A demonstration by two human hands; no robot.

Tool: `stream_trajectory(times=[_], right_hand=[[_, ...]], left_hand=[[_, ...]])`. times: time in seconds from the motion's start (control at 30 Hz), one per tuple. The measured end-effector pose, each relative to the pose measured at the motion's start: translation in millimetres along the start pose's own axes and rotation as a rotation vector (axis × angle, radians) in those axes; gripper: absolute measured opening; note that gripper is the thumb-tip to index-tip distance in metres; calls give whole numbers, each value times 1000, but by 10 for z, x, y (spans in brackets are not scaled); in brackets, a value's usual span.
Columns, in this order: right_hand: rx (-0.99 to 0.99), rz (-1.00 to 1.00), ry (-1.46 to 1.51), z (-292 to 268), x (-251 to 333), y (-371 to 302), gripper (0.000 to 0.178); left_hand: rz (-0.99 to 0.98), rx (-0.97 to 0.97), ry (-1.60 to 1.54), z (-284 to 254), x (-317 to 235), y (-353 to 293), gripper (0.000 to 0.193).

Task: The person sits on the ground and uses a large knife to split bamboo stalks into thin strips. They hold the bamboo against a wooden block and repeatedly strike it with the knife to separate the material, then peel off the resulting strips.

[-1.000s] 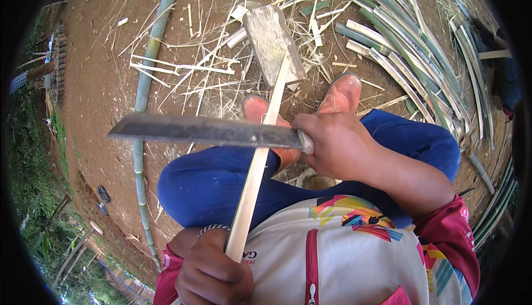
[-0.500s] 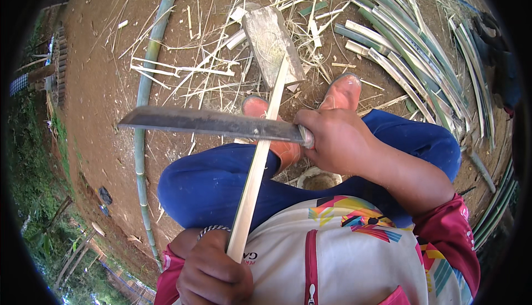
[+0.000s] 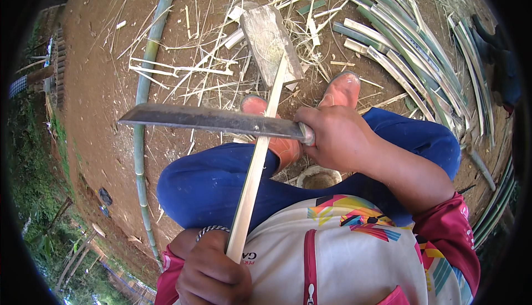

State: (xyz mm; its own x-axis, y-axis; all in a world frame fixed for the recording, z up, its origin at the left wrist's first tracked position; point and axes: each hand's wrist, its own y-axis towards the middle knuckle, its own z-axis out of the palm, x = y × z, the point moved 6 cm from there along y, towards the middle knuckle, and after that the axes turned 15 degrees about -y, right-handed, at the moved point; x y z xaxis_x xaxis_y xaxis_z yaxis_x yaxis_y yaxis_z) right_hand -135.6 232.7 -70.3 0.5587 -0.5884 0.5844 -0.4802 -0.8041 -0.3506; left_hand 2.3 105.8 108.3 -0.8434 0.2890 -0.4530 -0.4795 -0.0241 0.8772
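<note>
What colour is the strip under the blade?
The strip is pale yellow on its upper face; see the head view.

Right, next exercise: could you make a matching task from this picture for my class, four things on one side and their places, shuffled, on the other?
Things
1. long knife
2. pale strip
3. wooden block
4. green pole

Places
A. just beyond the orange boots
B. gripped in the left hand
C. lying off to the person's left
D. gripped in the right hand

Pairs: 1-D, 2-B, 3-A, 4-C
</note>
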Motion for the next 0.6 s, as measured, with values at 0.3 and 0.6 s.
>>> stream_trajectory(times=[0.3,0.6], right_hand=[[-41,-88,28,-37,74,-59,23],[-20,4,-5,28,-105,67,29]], left_hand=[[-25,14,-86,-6,148,111,15],[-13,-10,-39,22,74,67,16]])
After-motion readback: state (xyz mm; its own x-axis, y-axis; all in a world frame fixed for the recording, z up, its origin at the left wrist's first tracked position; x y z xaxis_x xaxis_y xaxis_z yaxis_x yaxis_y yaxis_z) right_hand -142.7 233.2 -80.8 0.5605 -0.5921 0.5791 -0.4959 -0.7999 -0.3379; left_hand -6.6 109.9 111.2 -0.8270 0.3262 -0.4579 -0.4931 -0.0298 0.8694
